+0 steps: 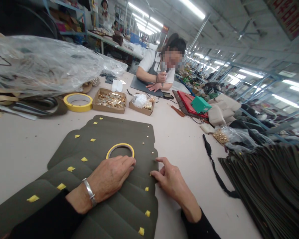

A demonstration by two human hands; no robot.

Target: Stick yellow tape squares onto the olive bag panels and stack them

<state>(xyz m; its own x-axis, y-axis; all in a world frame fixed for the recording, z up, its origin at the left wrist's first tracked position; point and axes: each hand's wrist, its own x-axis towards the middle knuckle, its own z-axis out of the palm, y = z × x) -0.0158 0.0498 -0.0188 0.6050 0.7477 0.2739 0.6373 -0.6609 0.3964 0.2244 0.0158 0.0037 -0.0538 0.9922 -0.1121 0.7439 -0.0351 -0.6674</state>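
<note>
My left hand [113, 177], with a silver bangle at the wrist, lies over the near side of a roll of yellow tape [121, 145]. Its fingers are bent over the ring; the fingertips are partly hidden. Under it are overlapping dark green panels [124, 127] with rounded corners. Small yellow tape pieces [84, 159] dot their surfaces, and several small metal studs [143, 143] line the top panel's right side. At that edge is my right hand [171, 181], index finger and thumb apart, the thumb tip beside a small yellow piece.
Cardboard trays of gold metal parts [109, 101] and wrapped fittings [142, 103] stand beyond the panels, beside a larger yellow tape roll [78, 102]. Dark green panels [271, 186] are stacked at right, near a black strap [211, 166]. Across the table, a person [149, 71] leans over a dark sheet.
</note>
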